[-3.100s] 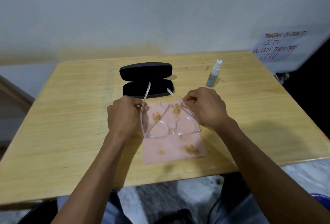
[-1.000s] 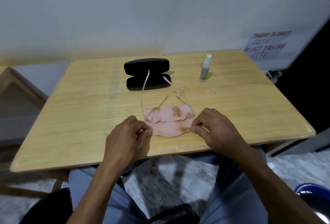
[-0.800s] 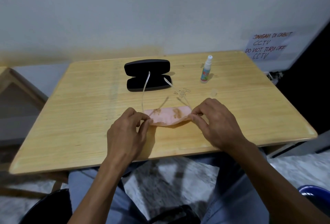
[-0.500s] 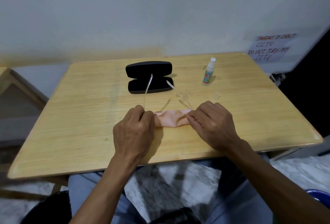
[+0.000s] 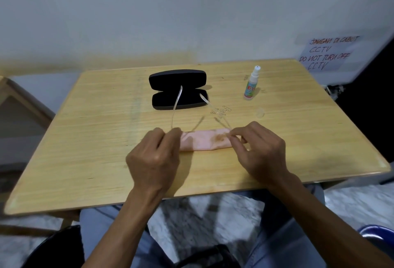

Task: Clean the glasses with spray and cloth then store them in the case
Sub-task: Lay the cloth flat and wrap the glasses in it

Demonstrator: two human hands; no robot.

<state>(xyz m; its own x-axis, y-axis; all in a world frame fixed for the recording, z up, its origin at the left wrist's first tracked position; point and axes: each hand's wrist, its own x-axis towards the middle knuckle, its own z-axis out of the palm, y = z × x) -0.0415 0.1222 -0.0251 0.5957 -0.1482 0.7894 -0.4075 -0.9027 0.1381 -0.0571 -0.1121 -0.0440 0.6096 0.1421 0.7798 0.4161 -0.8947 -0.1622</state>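
Glasses (image 5: pixel 177 105), clear-framed, lie wrapped in soft folded pink cloth (image 5: pixel 204 143).

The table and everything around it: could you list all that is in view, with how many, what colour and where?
Table: one, light wood, fills the middle of the view.
Glasses case: one, black, open, at the far middle of the table.
Glasses: one pair, clear frame, front wrapped in the cloth, temples pointing toward the case.
Cloth: one, pink with brown marks, folded over the glasses front between the hands.
Spray bottle: one, white with a coloured label, upright at the far right.
Paper sign: one, white with red writing, on the wall at right.
Left hand: pinching the cloth's left end.
Right hand: pinching the cloth's right end.
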